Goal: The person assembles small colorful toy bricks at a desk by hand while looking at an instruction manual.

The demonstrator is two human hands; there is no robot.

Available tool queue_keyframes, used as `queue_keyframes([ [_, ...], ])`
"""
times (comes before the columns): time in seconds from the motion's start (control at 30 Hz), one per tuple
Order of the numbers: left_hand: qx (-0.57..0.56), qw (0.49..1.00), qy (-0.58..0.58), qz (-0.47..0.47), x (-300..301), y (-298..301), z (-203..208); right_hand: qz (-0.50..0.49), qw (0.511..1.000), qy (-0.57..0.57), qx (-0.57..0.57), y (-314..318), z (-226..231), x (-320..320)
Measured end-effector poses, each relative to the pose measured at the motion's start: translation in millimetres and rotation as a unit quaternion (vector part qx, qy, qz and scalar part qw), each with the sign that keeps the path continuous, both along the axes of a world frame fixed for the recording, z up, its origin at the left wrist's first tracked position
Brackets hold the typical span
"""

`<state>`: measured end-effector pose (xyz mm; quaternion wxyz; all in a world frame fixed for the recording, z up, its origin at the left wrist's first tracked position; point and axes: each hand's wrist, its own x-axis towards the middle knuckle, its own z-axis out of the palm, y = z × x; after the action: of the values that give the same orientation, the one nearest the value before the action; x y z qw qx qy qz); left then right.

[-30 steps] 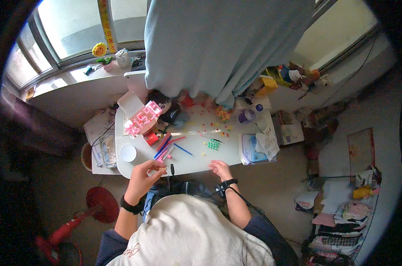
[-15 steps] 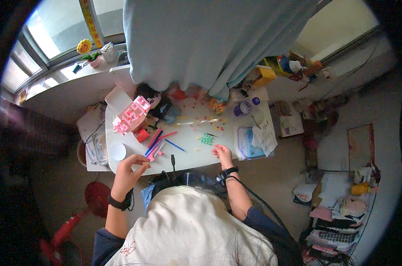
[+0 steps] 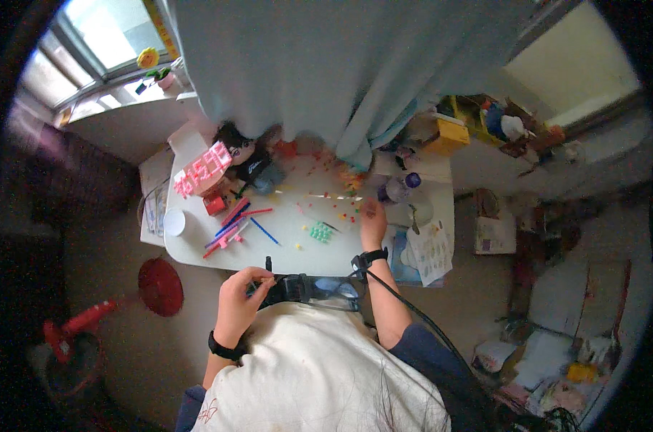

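Note:
My left hand (image 3: 245,299) is raised over the table's near edge, close to my body. Its thumb and forefinger are pinched; anything between them is too small to make out. My right hand (image 3: 372,225) reaches over the right part of the white table (image 3: 251,259), beside scattered small red and yellow beads (image 3: 343,217). Its fingertips are smeared, so their closure is unclear. Left of that hand lies a flat patch of green beads (image 3: 320,231), with a thin dark stick by its upper edge. Loose yellow beads lie nearby.
Blue, red and pink sticks (image 3: 233,225) lie left of centre. Beyond them are a box of pink pieces (image 3: 205,171), a red box (image 3: 215,204) and a doll (image 3: 258,164). A white round container (image 3: 174,222) stands at left; a purple-capped bottle (image 3: 395,190) and papers (image 3: 428,252) at right.
My left hand has drawn back from beside the sticks toward my body, still pinched. My right hand has moved farther across the table, past the green beads. The whole view has shifted somewhat.

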<state>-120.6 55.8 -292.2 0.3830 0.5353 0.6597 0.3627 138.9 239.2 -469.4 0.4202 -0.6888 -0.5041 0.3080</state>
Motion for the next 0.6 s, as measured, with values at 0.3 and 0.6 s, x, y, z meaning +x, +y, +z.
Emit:
queue_keyframes([
  [0.3, 0.018, 0.991, 0.024, 0.129, 42, -22, 8, 0.09, 0.995, -0.033, 0.023, 46, 14, -27],
  [0.6, 0.061, 0.982, 0.137, 0.116, 46, -13, 23, 0.083, 0.994, -0.048, 0.053, 101, -73, 8],
])
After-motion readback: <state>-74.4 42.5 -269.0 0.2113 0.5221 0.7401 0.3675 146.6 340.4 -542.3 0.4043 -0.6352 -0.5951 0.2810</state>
